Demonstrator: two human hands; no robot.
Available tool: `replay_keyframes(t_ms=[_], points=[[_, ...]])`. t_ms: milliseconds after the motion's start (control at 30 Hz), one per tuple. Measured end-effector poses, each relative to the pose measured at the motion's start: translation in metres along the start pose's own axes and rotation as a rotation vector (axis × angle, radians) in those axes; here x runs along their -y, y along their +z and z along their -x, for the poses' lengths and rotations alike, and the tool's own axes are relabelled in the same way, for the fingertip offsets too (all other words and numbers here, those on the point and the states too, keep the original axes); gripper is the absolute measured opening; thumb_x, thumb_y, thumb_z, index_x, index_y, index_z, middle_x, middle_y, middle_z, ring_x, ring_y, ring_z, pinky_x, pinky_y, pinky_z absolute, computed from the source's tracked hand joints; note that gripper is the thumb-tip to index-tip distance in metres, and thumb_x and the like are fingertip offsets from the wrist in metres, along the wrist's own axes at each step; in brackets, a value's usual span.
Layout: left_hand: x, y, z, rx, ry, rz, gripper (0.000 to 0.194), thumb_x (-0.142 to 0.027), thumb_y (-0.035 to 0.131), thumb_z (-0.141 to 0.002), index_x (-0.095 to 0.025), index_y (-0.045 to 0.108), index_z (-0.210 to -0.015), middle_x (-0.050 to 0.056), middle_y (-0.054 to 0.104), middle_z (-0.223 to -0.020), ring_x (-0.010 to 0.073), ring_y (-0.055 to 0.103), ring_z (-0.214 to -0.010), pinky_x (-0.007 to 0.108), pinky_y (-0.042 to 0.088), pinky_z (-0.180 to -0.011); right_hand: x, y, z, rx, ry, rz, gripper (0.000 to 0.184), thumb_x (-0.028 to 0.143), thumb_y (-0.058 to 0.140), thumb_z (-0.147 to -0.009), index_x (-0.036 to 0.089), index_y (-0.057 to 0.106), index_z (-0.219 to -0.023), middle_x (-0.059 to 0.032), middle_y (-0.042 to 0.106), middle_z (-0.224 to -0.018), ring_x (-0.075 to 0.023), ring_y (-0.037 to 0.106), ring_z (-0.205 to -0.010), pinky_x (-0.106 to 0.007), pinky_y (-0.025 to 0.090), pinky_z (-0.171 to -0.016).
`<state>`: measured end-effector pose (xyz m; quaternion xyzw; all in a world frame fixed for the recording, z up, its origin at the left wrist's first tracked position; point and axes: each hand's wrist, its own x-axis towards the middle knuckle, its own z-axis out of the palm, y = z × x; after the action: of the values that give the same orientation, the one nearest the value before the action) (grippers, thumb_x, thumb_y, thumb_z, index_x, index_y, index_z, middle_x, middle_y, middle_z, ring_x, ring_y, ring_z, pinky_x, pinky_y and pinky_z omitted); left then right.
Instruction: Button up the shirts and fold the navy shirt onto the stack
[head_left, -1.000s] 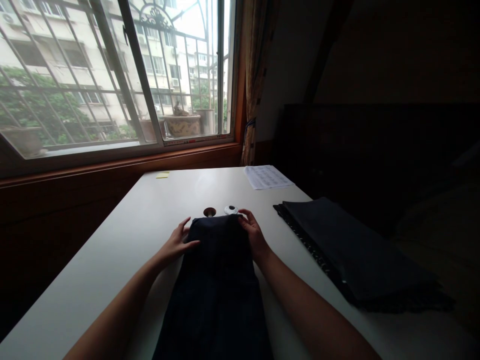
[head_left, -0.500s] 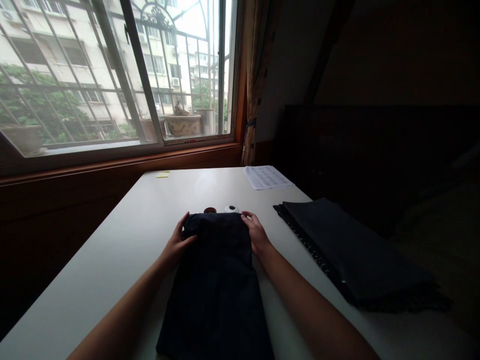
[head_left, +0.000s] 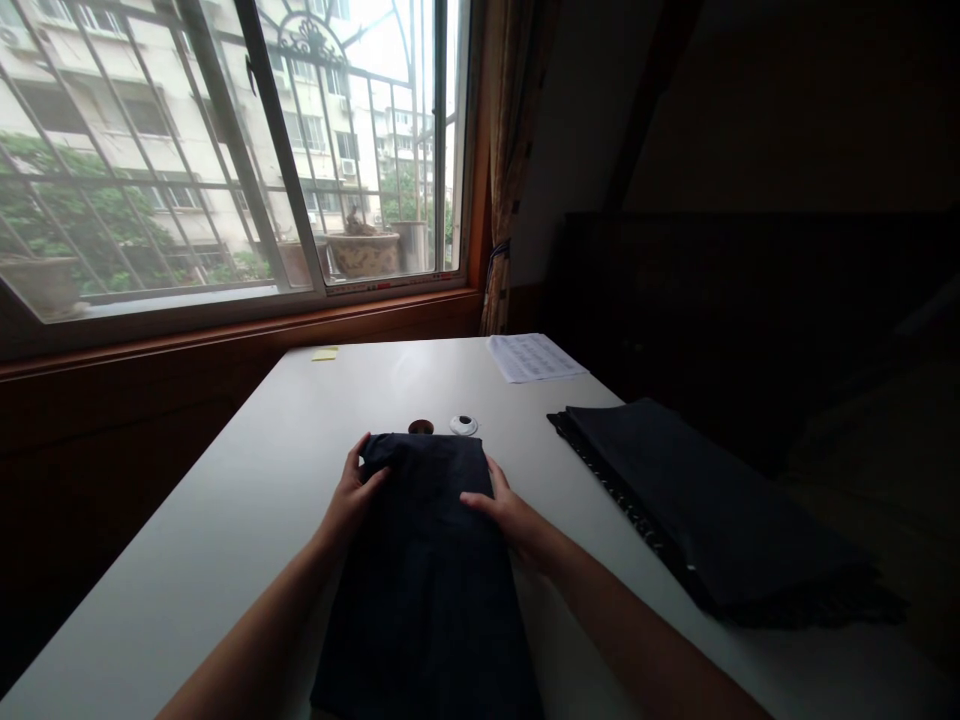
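A folded dark navy garment (head_left: 427,580) lies lengthwise on the white table in front of me; its exact kind does not show. My left hand (head_left: 352,500) grips its far left corner, thumb on top and fingers around the edge. On the other side, my right hand (head_left: 514,515) holds the right edge a little nearer to me. Its thumb rests on the cloth, while some of its fingers are hidden beside or under the fold.
More folded dark cloths (head_left: 705,500) are stacked on the right of the white table (head_left: 225,520). Beyond the garment sit a brown round object (head_left: 421,427) and a white round one (head_left: 463,426). Printed sheets (head_left: 534,357) and yellow notes (head_left: 325,354) lie at the far edge, below a barred window.
My right hand has slid from the far right corner toward me along the edge, and its thumb now lies on top of the cloth. My left hand keeps its corner.
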<state>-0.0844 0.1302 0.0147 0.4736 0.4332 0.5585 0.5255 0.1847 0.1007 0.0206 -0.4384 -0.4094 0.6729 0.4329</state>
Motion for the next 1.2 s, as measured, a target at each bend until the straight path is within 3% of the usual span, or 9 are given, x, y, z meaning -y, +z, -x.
replay_keyframes(t_ms=[133, 233, 400, 533, 800, 1067, 1200], points=[[-0.006, 0.002, -0.001, -0.033, -0.074, 0.012, 0.091, -0.041, 0.077, -0.080, -0.029, 0.026, -0.154, 0.009, 0.066, -0.123, 0.0276, 0.068, -0.107, 0.043, 0.055, -0.096, -0.023, 0.002, 0.038, 0.060, -0.053, 0.110, 0.121, 0.036, 0.088, -0.067, 0.038, 0.007, -0.157, -0.0076, 0.030, -0.161, -0.0301, 0.040, -0.143, -0.049, 0.030, -0.119], [-0.013, 0.006, 0.004, 0.044, -0.179, 0.086, 0.094, -0.040, 0.075, -0.083, -0.034, 0.018, -0.157, 0.010, 0.064, -0.130, 0.0294, 0.067, -0.111, 0.045, 0.052, -0.100, -0.028, 0.002, 0.058, 0.055, -0.081, 0.106, 0.118, 0.033, 0.085, -0.070, 0.043, 0.006, -0.157, -0.0039, 0.031, -0.161, -0.0284, 0.042, -0.142, -0.048, 0.032, -0.119], [-0.015, 0.025, 0.023, 0.249, -0.309, 0.278, 0.104, -0.028, 0.075, -0.082, -0.045, 0.004, -0.156, 0.008, 0.044, -0.154, 0.0331, 0.055, -0.130, 0.046, 0.045, -0.108, -0.004, -0.010, 0.079, -0.066, -0.134, 0.288, 0.094, 0.034, 0.077, -0.076, 0.040, 0.025, -0.154, 0.0003, 0.027, -0.163, -0.0280, 0.028, -0.149, -0.048, 0.018, -0.124], [-0.011, 0.054, 0.039, 0.322, -0.313, 0.369, 0.112, -0.015, 0.075, -0.080, -0.050, -0.001, -0.155, 0.004, 0.030, -0.162, 0.0324, 0.047, -0.138, 0.046, 0.041, -0.113, 0.021, -0.040, 0.097, -0.133, -0.180, 0.486, 0.084, 0.036, 0.074, -0.079, 0.038, 0.033, -0.152, 0.0003, 0.028, -0.163, -0.0291, 0.022, -0.151, -0.052, 0.008, -0.125], [-0.021, 0.144, 0.041, 0.398, -0.236, 0.503, 0.118, -0.006, 0.070, -0.078, -0.050, -0.009, -0.153, 0.003, 0.034, -0.160, 0.0301, 0.046, -0.138, 0.044, 0.043, -0.111, 0.088, -0.111, 0.142, -0.150, -0.190, 0.674, 0.077, 0.045, 0.066, -0.086, 0.036, 0.031, -0.154, -0.0001, 0.030, -0.162, -0.0290, 0.026, -0.150, -0.049, 0.019, -0.124], [-0.043, 0.264, -0.006, 0.451, -0.163, 0.577, 0.115, -0.003, 0.067, -0.073, -0.044, -0.002, -0.156, 0.003, 0.039, -0.157, 0.0263, 0.054, -0.131, 0.041, 0.049, -0.106, 0.168, -0.201, 0.150, -0.408, -0.261, 0.662, 0.087, 0.043, 0.075, -0.071, 0.037, 0.040, -0.150, 0.0004, 0.037, -0.159, -0.0347, 0.035, -0.145, -0.048, 0.030, -0.120], [-0.048, 0.322, -0.034, 0.444, -0.098, 0.608, 0.114, -0.004, 0.064, -0.075, -0.042, -0.006, -0.156, 0.005, 0.040, -0.156, 0.0235, 0.059, -0.124, 0.037, 0.054, -0.098, 0.207, -0.254, 0.136, -0.450, -0.296, 0.695, 0.085, 0.037, 0.072, -0.075, 0.038, 0.037, -0.152, 0.0017, 0.034, -0.161, -0.0304, 0.034, -0.146, -0.042, 0.034, -0.118]])
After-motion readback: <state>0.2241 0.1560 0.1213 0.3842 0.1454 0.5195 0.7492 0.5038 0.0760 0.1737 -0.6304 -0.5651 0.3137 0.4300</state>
